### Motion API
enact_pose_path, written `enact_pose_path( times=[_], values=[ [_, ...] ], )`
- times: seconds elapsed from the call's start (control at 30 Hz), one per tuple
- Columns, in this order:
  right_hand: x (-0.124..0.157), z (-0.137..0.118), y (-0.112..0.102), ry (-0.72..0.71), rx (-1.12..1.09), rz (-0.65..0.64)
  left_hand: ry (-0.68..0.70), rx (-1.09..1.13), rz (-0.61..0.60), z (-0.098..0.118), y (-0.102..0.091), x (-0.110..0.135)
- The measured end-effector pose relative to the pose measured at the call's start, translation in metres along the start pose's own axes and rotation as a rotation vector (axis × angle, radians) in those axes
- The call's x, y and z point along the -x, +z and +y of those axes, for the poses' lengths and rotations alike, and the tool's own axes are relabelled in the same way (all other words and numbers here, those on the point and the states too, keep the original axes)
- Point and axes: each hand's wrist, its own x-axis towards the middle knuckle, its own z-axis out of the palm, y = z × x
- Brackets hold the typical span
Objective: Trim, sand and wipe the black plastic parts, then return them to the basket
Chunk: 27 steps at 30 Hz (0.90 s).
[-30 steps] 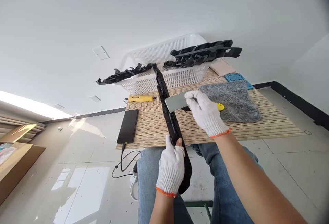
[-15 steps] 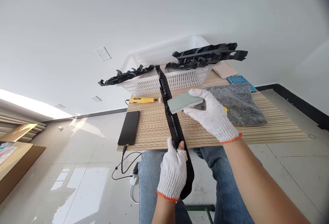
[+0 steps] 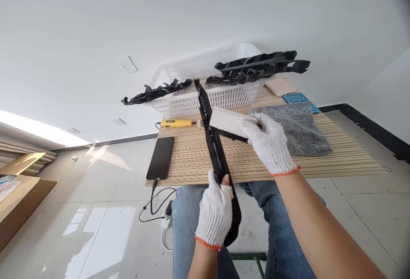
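My left hand (image 3: 215, 210), in a white knit glove with an orange cuff, is closed around the lower part of a long black plastic trim piece (image 3: 214, 142). This piece slants up and away from my lap, its far end by the basket. In my gloved right hand (image 3: 267, 142) is a flat rectangular block (image 3: 229, 121), pale whitish on its upper face, gripped at its right end. The block's left end is at the middle of the trim piece; whether they touch, I cannot tell. A dark strip shows below the block.
Behind stands a white plastic basket (image 3: 182, 107) with black plastic parts (image 3: 262, 67) across it. On the striped table (image 3: 188, 159) are a yellow rotary tool (image 3: 177, 123), a phone (image 3: 160, 158) on a cable, a grey cloth (image 3: 297, 129), a blue mat (image 3: 297, 98) and a pinkish pad (image 3: 280, 86).
My right hand has turned the block over: a greenish-grey face was up before, a whitish one is now. My left hand and the trim piece have stayed almost in place.
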Motion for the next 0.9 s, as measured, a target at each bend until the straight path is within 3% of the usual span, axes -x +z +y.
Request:
enact_pose_path(
  times=[0.17, 0.33, 0.57, 0.77, 0.9],
  values=[
    [-0.006, 0.014, 0.005, 0.026, 0.185, 0.077, 0.035, -0.120, -0.054, 0.004, -0.006, -0.005],
    [-0.007, 0.021, 0.013, 0.250, -0.090, -0.018, -0.045, -0.126, -0.184, 0.010, -0.011, -0.009],
    [-0.006, 0.019, 0.013, 0.198, -0.228, 0.080, -0.028, -0.109, -0.186, 0.009, -0.008, -0.006],
    [-0.003, 0.018, 0.010, 0.211, -0.228, -0.297, -0.126, 0.030, -0.177, 0.007, -0.012, -0.009],
    [-0.004, 0.020, 0.010, 0.116, -0.213, -0.186, -0.118, 0.068, -0.156, 0.008, -0.009, -0.009]
  ],
)
